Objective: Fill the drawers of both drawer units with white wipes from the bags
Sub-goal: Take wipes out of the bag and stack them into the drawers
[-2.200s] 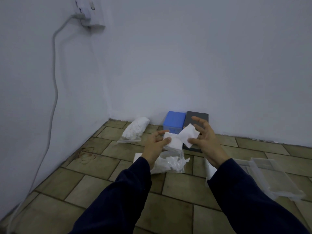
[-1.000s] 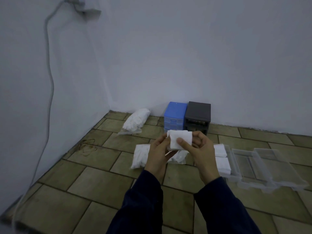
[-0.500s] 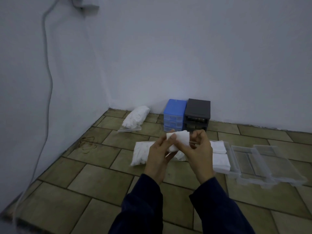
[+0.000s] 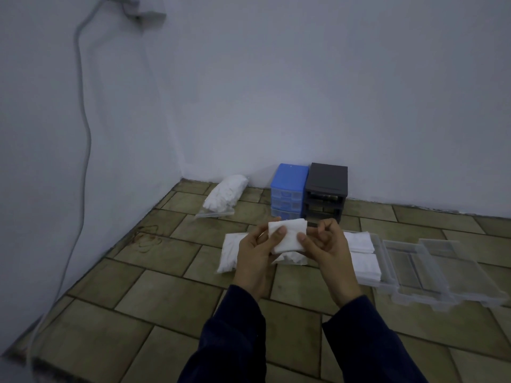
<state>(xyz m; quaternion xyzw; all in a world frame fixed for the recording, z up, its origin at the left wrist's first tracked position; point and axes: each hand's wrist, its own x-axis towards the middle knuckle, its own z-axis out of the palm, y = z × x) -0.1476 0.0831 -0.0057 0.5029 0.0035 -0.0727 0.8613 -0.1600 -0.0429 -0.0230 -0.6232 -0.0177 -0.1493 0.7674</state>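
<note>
Pinching a folded white wipe (image 4: 287, 235) between both thumbs, left hand (image 4: 255, 254) and right hand (image 4: 327, 251) raised above the floor, with the part-filled clear drawer (image 4: 377, 268) lying low to the right, nearer the right hand, long axis running away.

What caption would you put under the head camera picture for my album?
Both hands, left hand and right hand, pinch a folded white wipe above the tiled floor, before blue and black drawer units.
</note>
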